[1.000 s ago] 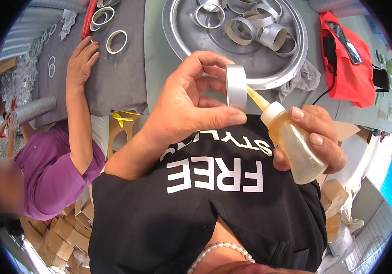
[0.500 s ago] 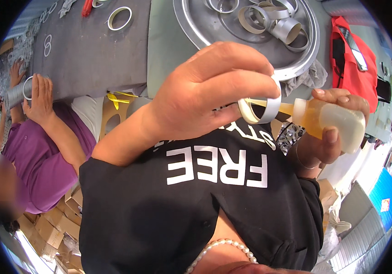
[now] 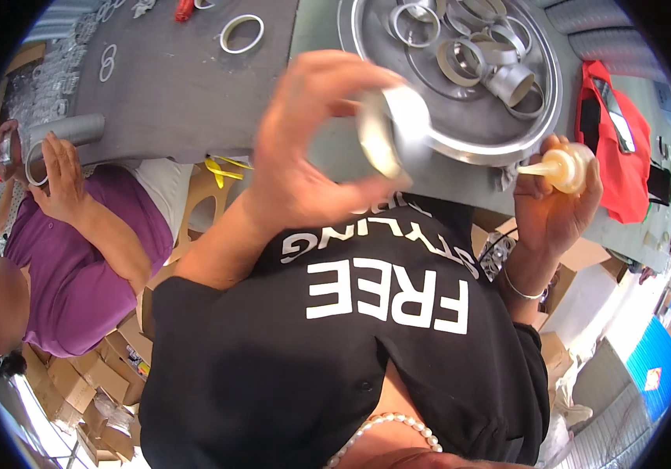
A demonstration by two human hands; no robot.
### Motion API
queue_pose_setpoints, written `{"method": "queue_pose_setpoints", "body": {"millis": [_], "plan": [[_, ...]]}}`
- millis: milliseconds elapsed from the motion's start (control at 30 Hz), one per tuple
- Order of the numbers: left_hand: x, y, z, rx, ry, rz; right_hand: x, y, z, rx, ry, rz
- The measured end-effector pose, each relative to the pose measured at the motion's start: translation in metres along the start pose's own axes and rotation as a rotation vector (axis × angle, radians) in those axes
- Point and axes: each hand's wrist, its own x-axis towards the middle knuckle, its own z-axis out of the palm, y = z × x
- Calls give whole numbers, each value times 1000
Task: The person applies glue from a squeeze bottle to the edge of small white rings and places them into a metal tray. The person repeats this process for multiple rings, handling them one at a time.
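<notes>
My left hand (image 3: 292,141) grips a short silvery ring (image 3: 410,125) between thumb and fingers, held up in front of the table edge and slightly blurred. The ring's pale inner side partly shows. On the right, my right hand (image 3: 558,207) is wrapped round a squeeze bottle (image 3: 574,168) of amber liquid, its thin nozzle pointing left. Bottle and ring are well apart. Beyond the ring lies a round metal tray (image 3: 480,152) with several similar silvery rings (image 3: 511,84) heaped in its far right part.
A lone ring (image 3: 225,39) lies on the dark mat. At the left, a person in a purple top has a hand (image 3: 66,184) at a grey tube (image 3: 81,129). A red bag (image 3: 625,187) with a phone (image 3: 613,117) on it lies at the right; cardboard boxes (image 3: 77,375) stand below.
The nozzle was inside the ring; my right hand has drawn the bottle away to the right and tipped it toward upright. My left hand has raised the ring up and leftward.
</notes>
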Motion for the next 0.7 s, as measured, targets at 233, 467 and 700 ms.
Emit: {"method": "queue_pose_setpoints", "body": {"millis": [233, 467, 700], "plan": [[-27, -78, -68, 1050, 108, -390, 2, -5, -6, -42, 41, -162], [54, -64, -11, 880, -66, 111, 6, -2, 1, -34, 78, -172], [99, -93, 60, 878, -438, -137, -2, -13, 1, -66, 68, -271]]}}
